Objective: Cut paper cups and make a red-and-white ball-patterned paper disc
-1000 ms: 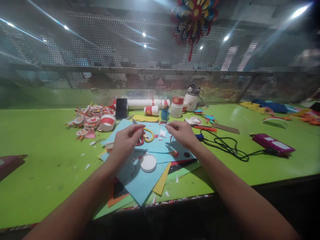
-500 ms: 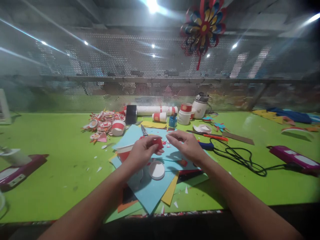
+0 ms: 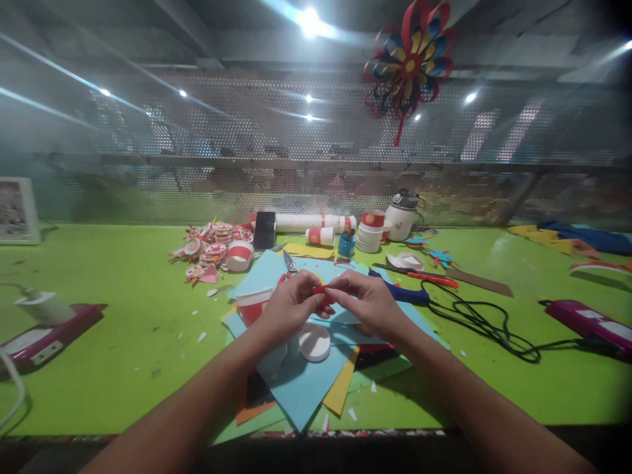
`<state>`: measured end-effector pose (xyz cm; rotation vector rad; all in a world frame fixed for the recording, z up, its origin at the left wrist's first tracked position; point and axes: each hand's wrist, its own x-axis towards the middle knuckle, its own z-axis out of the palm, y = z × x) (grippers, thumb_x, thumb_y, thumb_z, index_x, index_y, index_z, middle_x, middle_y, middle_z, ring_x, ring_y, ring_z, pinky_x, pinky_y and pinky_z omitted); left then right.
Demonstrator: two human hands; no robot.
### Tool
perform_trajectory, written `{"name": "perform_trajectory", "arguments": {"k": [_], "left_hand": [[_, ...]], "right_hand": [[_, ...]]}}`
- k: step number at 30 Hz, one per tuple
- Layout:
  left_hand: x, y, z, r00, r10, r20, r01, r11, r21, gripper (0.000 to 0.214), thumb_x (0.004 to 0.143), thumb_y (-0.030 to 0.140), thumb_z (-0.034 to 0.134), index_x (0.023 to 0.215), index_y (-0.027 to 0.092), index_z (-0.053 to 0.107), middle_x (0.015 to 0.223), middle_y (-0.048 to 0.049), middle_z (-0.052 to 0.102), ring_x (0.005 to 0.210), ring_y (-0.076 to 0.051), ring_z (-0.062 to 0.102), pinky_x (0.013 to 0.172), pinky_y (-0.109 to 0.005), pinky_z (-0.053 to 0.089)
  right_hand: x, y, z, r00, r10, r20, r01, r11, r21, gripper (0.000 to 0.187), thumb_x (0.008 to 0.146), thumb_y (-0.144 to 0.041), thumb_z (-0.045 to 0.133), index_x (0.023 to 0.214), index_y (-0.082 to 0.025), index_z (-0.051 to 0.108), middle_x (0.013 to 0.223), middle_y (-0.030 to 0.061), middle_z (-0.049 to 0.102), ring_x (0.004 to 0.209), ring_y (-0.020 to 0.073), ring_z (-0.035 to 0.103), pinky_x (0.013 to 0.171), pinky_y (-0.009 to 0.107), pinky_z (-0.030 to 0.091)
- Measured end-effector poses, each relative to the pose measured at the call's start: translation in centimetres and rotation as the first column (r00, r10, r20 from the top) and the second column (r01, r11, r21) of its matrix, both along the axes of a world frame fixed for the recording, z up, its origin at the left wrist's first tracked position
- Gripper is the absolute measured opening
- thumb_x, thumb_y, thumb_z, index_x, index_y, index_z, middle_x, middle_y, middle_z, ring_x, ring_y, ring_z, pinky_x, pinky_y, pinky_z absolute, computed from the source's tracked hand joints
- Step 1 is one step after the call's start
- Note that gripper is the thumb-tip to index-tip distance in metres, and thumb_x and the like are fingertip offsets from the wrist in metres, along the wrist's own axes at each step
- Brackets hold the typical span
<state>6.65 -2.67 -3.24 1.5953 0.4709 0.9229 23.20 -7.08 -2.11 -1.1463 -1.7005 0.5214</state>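
My left hand (image 3: 289,309) and my right hand (image 3: 370,304) meet above a stack of coloured paper sheets (image 3: 301,382). Both pinch a small red paper piece (image 3: 322,290) between their fingertips. Scissors (image 3: 289,264) stick up just behind my left hand, and I cannot tell whether the hand holds them. A white round lid (image 3: 315,342) lies on the blue sheet below my hands. A red and white paper cup (image 3: 251,304) stands to the left of my left hand.
A green table (image 3: 113,329) holds a pile of red and white cut-outs (image 3: 210,250), cups (image 3: 370,230), a white bottle (image 3: 401,216), a black cable (image 3: 484,322), and pink devices at left (image 3: 44,332) and right (image 3: 587,322). A paper pinwheel (image 3: 409,62) hangs above.
My hands have come together; the right hand now pinches the red piece with the left. The view has tilted up and shifted left, showing more of the table's left side.
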Motion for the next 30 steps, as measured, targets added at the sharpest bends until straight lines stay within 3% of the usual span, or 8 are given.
{"name": "perform_trajectory", "arguments": {"k": [3,12,22,30], "left_hand": [[0.00,0.04,-0.09,1.000,0.004,-0.004,-0.004,1.000,-0.010,0.025,0.077,0.031,0.067,0.085,0.015,0.048,0.077,-0.0012,0.062,0.067,-0.015,0.067,0.065,-0.032,0.055],[0.00,-0.07,-0.02,0.999,-0.052,0.017,0.053,0.997,-0.049,0.026,0.078,0.032,0.065,0.085,0.015,0.047,0.070,-0.0011,0.062,0.067,-0.016,0.066,0.067,-0.034,0.053],[0.00,-0.02,0.01,0.991,0.075,-0.109,-0.052,0.979,0.197,0.023,0.087,0.034,0.051,0.083,0.012,0.056,0.069,-0.0035,0.061,0.061,-0.012,0.059,0.054,-0.024,0.048],[-0.04,0.04,0.02,0.990,0.125,-0.066,-0.110,0.974,0.198,0.024,0.087,0.034,0.050,0.079,0.012,0.055,0.062,-0.0022,0.058,0.052,-0.011,0.055,0.048,-0.023,0.045]], "right_hand": [[0.00,-0.11,0.10,1.000,-0.018,0.019,0.018,1.000,-0.002,0.018,0.080,-0.030,0.061,0.073,-0.015,0.067,0.073,0.0034,0.062,0.068,0.0143,0.058,0.065,0.028,0.047],[0.16,-0.05,-0.12,0.999,0.030,-0.019,-0.031,0.999,-0.010,0.018,0.081,-0.031,0.061,0.076,-0.016,0.067,0.072,0.0018,0.061,0.067,0.0137,0.057,0.063,0.027,0.046],[-0.07,-0.10,0.14,0.991,0.042,-0.128,-0.053,0.996,-0.078,0.021,0.082,-0.033,0.059,0.074,-0.014,0.063,0.066,0.0010,0.063,0.062,0.0121,0.053,0.060,0.025,0.044],[-0.26,-0.07,-0.11,0.988,0.082,-0.134,-0.094,0.992,-0.081,0.020,0.083,-0.034,0.058,0.082,-0.015,0.064,0.068,0.0009,0.061,0.061,0.0114,0.051,0.059,0.025,0.043]]}}
